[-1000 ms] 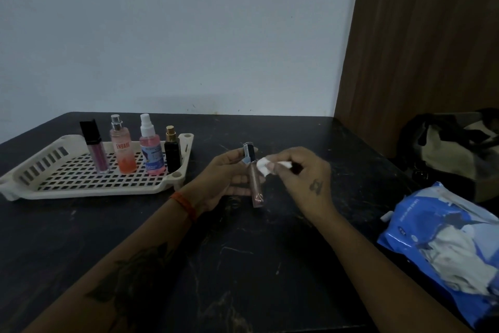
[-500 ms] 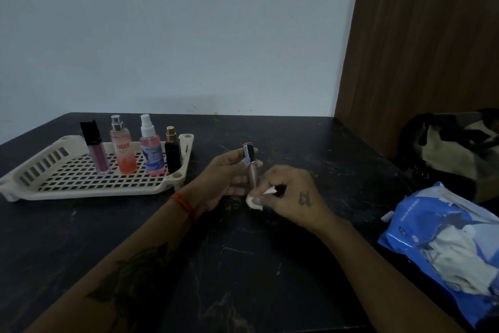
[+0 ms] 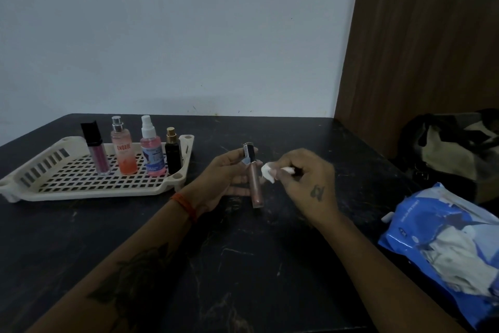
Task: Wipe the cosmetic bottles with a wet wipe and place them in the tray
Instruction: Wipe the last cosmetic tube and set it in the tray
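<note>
Head view: a cream perforated plastic tray (image 3: 35,186) holds four upright bottles at the left. The left hand (image 3: 226,178) grips a slim rose-gold lip-gloss tube with black cap (image 3: 253,178), upright above the black table (image 3: 243,265). The right hand (image 3: 305,184) pinches a crumpled white wet wipe (image 3: 267,172) beside the tube. Judged light, rigid and slick when damp; best held at the cap.

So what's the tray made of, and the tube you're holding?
The tray looks like cream moulded plastic with a matte finish: its floor is a regular grid of holes and its walls are slotted. The tube seems clear glossy plastic, maybe glass, since pinkish colour shows through; its cap is dark.
</note>
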Demonstrator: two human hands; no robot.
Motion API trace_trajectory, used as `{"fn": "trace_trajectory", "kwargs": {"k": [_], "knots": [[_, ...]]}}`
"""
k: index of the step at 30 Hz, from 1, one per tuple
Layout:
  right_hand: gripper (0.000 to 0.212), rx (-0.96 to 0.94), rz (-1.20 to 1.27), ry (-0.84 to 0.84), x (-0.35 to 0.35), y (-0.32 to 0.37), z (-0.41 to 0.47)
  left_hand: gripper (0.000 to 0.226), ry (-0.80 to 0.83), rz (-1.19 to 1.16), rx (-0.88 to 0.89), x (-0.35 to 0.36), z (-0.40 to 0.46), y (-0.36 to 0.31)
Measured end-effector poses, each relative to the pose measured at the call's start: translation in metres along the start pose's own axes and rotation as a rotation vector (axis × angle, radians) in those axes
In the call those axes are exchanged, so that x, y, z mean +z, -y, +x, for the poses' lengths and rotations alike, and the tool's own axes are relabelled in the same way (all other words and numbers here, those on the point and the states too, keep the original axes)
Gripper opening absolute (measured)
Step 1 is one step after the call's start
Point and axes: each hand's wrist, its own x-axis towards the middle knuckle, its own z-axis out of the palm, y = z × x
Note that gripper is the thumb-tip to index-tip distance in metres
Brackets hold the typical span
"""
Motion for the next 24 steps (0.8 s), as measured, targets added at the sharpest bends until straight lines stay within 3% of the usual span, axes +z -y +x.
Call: {"fn": "trace_trajectory", "kwargs": {"k": [2,4,8,13,18,22,24], "knots": [[0.012,-0.032,0.010,0.050,0.004,0.003,-0.002,0.028,0.011,-0.001,0.004,0.001,0.000,0.000],[0.012,-0.044,-0.005,0.223,0.009,0.006,-0.007,0.027,0.016,0.007,0.013,0.001,-0.001,0.001],[0.015,0.054,0.104,0.421,0.001,0.004,-0.006,0.025,0.011,0.015,0.030,0.002,-0.002,0.001],[0.014,-0.037,0.009,0.042,0.007,0.007,0.002,0.027,0.026,0.034,0.033,0.005,-0.001,0.000],[0.010,-0.099,-0.029,0.177,0.011,0.005,0.001,0.028,0.013,0.004,0.023,0.005,-0.002,0.000],[0.009,-0.110,-0.011,0.416,0.002,0.005,-0.007,0.029,-0.001,0.018,0.034,0.006,-0.001,-0.002],[0.003,-0.118,-0.010,0.333,0.002,0.006,-0.006,0.029,0.006,0.008,0.034,0.006,-0.001,-0.003]]}}
